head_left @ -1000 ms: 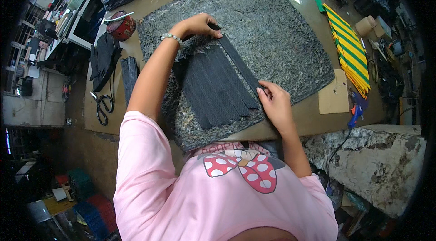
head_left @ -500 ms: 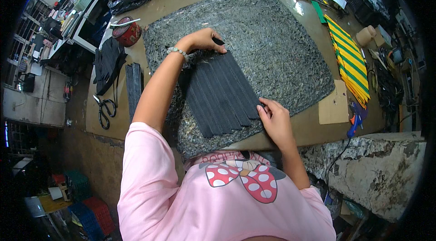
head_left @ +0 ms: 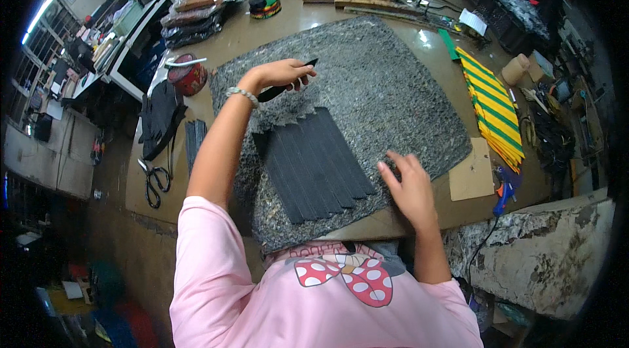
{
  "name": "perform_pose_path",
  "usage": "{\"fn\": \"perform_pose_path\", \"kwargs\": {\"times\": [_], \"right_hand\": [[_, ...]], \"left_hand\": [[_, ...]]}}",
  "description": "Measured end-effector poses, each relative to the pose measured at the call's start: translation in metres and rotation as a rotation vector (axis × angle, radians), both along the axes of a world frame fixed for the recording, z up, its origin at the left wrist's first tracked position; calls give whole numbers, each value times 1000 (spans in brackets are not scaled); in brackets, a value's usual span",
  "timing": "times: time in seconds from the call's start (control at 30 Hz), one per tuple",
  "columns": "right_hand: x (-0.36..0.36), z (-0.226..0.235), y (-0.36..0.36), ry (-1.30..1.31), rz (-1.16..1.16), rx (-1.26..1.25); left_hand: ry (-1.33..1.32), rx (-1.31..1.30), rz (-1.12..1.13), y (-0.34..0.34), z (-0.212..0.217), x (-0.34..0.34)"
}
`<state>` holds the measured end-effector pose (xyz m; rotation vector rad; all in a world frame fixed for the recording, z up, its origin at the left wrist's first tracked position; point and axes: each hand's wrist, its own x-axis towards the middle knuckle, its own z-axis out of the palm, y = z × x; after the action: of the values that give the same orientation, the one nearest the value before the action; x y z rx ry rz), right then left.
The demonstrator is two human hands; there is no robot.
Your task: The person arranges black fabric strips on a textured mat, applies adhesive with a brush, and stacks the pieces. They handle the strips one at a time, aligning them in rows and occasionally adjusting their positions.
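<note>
Several dark strips (head_left: 316, 166) lie side by side as a flat panel with uneven, stepped ends on a thick, speckled grey mat (head_left: 406, 79). Beyond the panel's far edge, my left hand (head_left: 282, 74) is closed around a thin black strip-like piece (head_left: 269, 94), whose pointed end sticks out past the fingers. The exact kind of that piece cannot be made out. My right hand (head_left: 414, 191) hovers at the mat's right front part, fingers apart and holding nothing, a little to the right of the panel.
Left of the mat are black-handled scissors (head_left: 155, 184), more dark strips (head_left: 194, 141), a black bundle (head_left: 162, 115) and a red tin (head_left: 188, 76). On the right lie yellow-green striped strips (head_left: 491, 109), cardboard (head_left: 470, 171) and a blue glue gun (head_left: 504, 194). Wooden bars (head_left: 354, 2) lie behind.
My left hand has come away from the panel's far edge with the black piece. My right hand has let go of its right corner and opened. The view has shifted slightly.
</note>
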<state>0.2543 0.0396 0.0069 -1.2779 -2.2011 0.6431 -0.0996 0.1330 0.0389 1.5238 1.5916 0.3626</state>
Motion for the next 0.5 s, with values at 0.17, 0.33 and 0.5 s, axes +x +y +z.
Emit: {"fn": "perform_pose_path", "kwargs": {"times": [0.17,0.33,0.5], "right_hand": [[-28,59,58,334,175,-8],[-82,95,80,1167,353,-122],[-70,96,69,1407,191,-261]], "left_hand": [[-286,271,-31,5,98,24],[-840,593,-28,-4,142,121],[-694,784,155,-23,126,174]]}}
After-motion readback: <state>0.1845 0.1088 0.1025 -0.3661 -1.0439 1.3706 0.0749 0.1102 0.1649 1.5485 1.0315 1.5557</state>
